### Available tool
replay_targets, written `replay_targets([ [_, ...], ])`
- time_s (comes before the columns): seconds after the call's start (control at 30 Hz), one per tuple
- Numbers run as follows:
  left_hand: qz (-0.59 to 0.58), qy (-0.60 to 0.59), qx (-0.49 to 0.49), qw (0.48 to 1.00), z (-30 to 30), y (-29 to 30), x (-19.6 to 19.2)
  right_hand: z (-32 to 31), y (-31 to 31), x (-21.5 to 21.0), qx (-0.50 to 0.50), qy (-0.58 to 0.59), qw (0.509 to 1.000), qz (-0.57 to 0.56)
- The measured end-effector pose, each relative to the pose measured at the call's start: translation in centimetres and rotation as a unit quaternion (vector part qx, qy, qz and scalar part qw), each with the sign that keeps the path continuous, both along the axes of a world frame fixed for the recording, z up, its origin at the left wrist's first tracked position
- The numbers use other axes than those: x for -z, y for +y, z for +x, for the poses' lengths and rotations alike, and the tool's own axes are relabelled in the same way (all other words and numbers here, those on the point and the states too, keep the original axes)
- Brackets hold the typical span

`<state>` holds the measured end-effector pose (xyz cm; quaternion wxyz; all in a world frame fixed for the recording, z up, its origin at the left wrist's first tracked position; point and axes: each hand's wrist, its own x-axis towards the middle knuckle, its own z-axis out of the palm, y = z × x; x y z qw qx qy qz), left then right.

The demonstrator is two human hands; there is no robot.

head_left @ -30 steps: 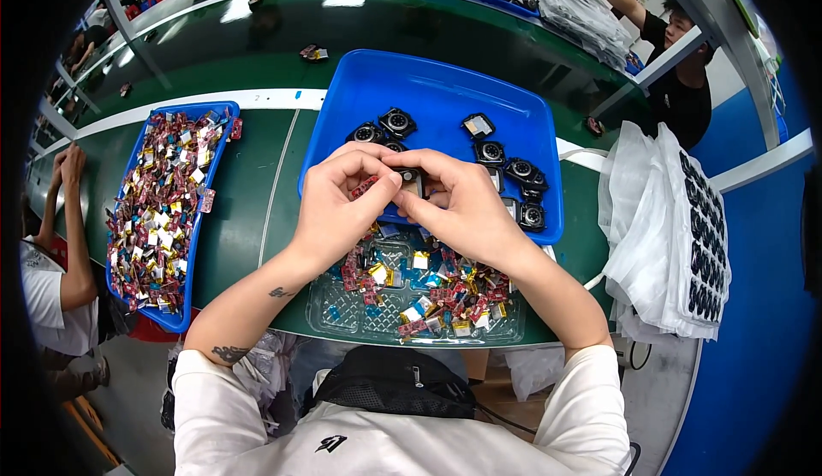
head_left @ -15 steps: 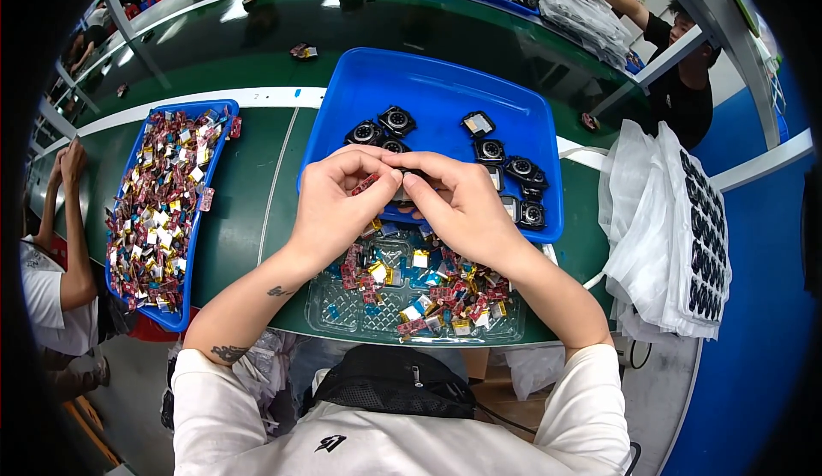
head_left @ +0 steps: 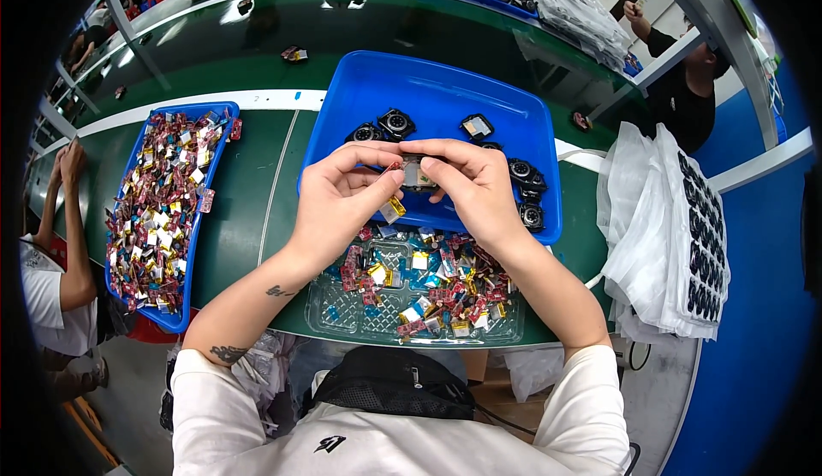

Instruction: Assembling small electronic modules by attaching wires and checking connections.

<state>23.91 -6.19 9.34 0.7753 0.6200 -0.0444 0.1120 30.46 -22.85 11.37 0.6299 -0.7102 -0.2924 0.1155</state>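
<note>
Both my hands meet above the front of a blue tray (head_left: pixel 428 74). Between the fingers of my right hand (head_left: pixel 478 187) is a small dark watch case (head_left: pixel 417 174), its pale grey and green inside showing. My left hand (head_left: pixel 341 195) is closed on a small red circuit board (head_left: pixel 395 167) right against the case's left side. A silver and yellow battery (head_left: pixel 393 210) hangs below the left fingertips. Black watch cases (head_left: pixel 396 122) lie in the tray beyond and beside my hands. Below my wrists is a clear plastic tray (head_left: pixel 330 313) of red boards, batteries and blue pieces.
At left, a long blue tray (head_left: pixel 224 115) is heaped with boards and batteries. White sheets (head_left: pixel 634 211) carrying rows of black parts are stacked at right. A few parts (head_left: pixel 294 53) lie on the green belt (head_left: pixel 205 56) ahead. Co-workers are at left and across the belt.
My hands have drawn slightly apart, and the watch case's inside now shows. The battery has come into sight under my left fingers. Across the belt, a co-worker's arm has lifted away from the white sheets.
</note>
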Motion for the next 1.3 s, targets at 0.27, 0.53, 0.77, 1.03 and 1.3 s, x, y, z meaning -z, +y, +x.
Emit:
replay_targets([
  [0.27,0.003,-0.013,-0.005,1.0,0.0,0.0,0.4,-0.2,0.1,-0.2,0.025,0.04,0.998,0.036],
  [0.53,0.014,0.06,-0.003,0.998,-0.4,0.1,-0.1,-0.3,0.4,-0.2,0.047,-0.012,0.999,0.012],
  [0.77,0.017,0.025,0.03,0.999,-0.4,-0.2,-0.2,-0.5,0.0,-0.6,0.08,-0.076,0.994,-0.01],
  [1.03,-0.002,0.056,0.015,0.998,-0.3,0.2,-0.2,-0.9,0.3,-0.4,0.045,-0.081,0.995,0.025],
  [1.3,0.021,0.025,-0.059,0.998,-0.5,0.2,-0.7,-0.9,0.6,-0.1,0.004,-0.068,0.997,0.043],
])
